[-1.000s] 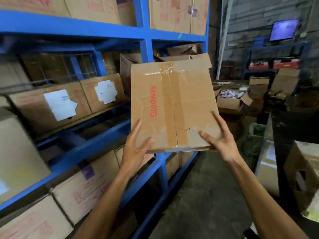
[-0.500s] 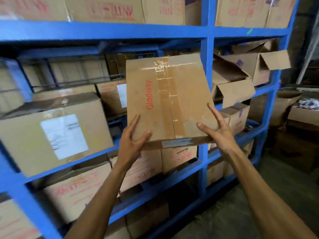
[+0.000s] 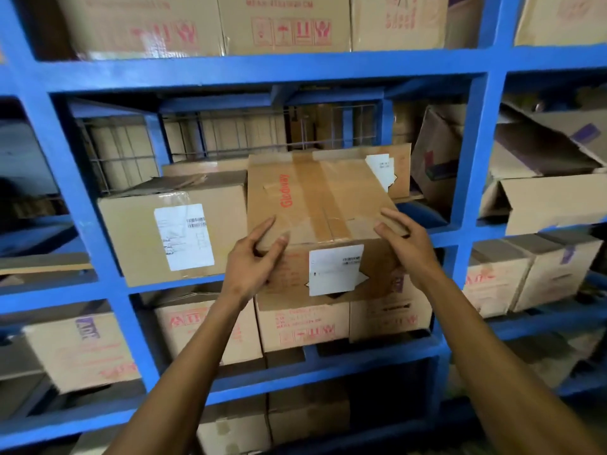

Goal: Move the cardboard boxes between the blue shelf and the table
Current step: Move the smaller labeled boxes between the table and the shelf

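Between both hands (image 3: 253, 261), taped box (image 3: 322, 205)

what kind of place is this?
Likely a warehouse or stockroom: a tall blue shelf with several tiers, packed with cardboard boxes bearing handling marks, and barcode labels on some.

The brown taped cardboard box (image 3: 328, 205) hides its own underside and the blue metal shelf (image 3: 262, 68) board beneath. Red print on the lower cardboard cartons (image 3: 302, 326) is blurred, unreadable.
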